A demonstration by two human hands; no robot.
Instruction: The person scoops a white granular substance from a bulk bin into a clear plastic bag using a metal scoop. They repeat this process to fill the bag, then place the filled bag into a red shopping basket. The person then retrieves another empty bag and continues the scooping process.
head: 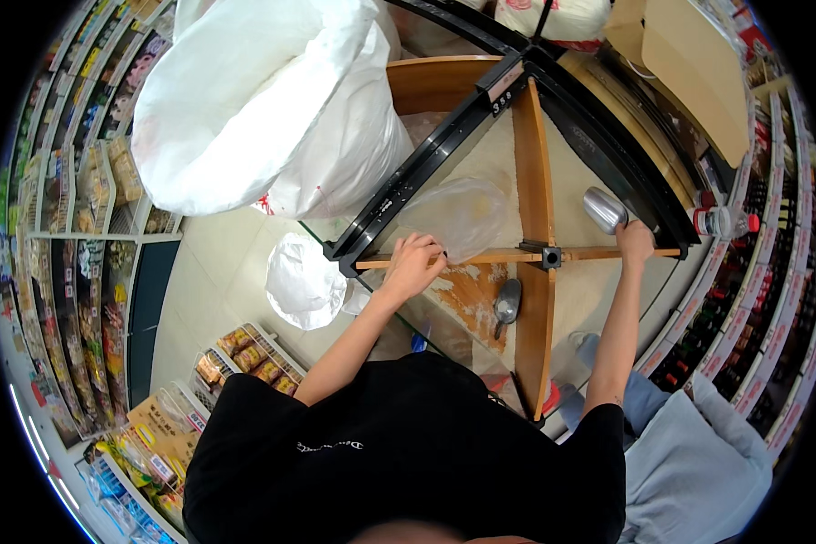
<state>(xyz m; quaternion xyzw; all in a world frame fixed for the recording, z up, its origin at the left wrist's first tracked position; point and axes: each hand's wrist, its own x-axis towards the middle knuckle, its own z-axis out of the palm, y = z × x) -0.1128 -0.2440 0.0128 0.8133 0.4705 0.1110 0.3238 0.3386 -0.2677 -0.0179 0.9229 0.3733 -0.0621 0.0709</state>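
Note:
My right hand [634, 239] is closed around the handle of a metal scoop [605, 210], which lies over the pale grains [574, 166] in the right compartment of a wooden-walled bin. My left hand [415, 264] is at the bin's near wooden edge, its fingers on the rim of a clear plastic bag [472, 211]. That bag spreads over the grains of the left compartment and looks nearly empty. A second metal scoop [508, 300] rests in the nearer compartment, against the wooden divider [536, 340], where patches of white powder or grain cover the wood.
Large white sacks [258, 122] stand at the upper left, beside the bin's black frame [435, 160]. A round white sack or bag [306, 280] is on the tiled floor. Packaged goods fill shelves on both sides. A person in light blue clothing [693, 462] is close on the right.

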